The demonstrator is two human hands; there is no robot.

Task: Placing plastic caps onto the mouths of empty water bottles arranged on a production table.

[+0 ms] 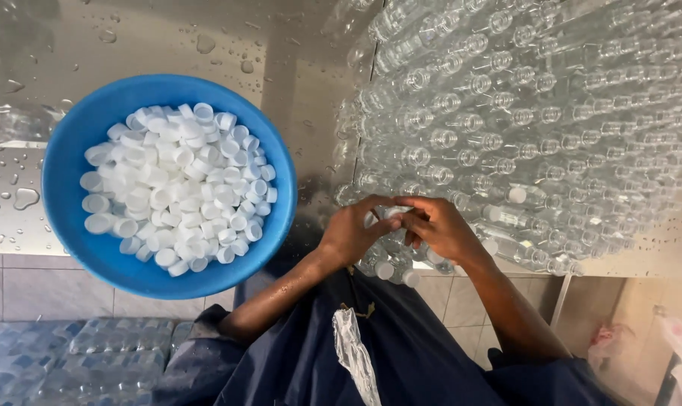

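Both hands meet at the near edge of a wet steel bench [296,68]: the left hand [354,231] and right hand [437,225] close together on a small white cap [393,213] over a clear plastic bottle [390,244]. Rows of glossy, open-necked empty bottles [536,113] lie stacked just behind. Well to the left, a round blue plastic basin [70,165] holds smooth white caps [177,184]. Shrink-wrapped bottle packs [70,361] sit below.
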